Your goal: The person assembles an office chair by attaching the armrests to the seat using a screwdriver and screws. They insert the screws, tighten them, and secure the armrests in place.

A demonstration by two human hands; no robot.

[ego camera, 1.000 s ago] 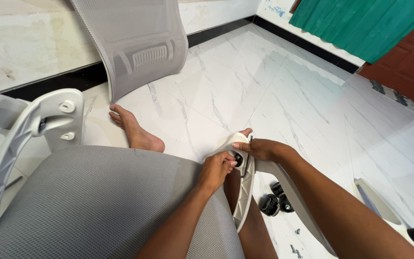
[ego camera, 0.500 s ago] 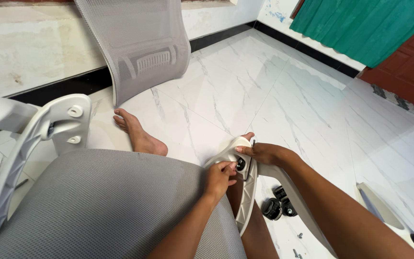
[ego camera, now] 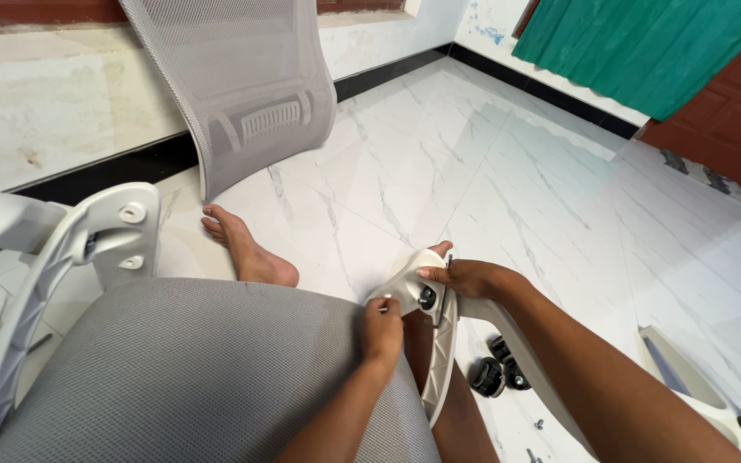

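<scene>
The right hand [ego camera: 465, 276] pinches a hex key [ego camera: 444, 296] against the white armrest bracket [ego camera: 435, 343] beside the grey seat cushion [ego camera: 199, 369]; the left hand [ego camera: 382, 330] grips the bracket's edge. The key could slip off the bolt.

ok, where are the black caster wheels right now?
In the head view, the black caster wheels lie on the white marble floor at lower right, just right of the armrest bracket and under the person's right forearm.

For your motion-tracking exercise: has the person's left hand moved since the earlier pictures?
Yes. The left hand has slid left off the black bolt, toward the grey seat cushion edge.
</scene>
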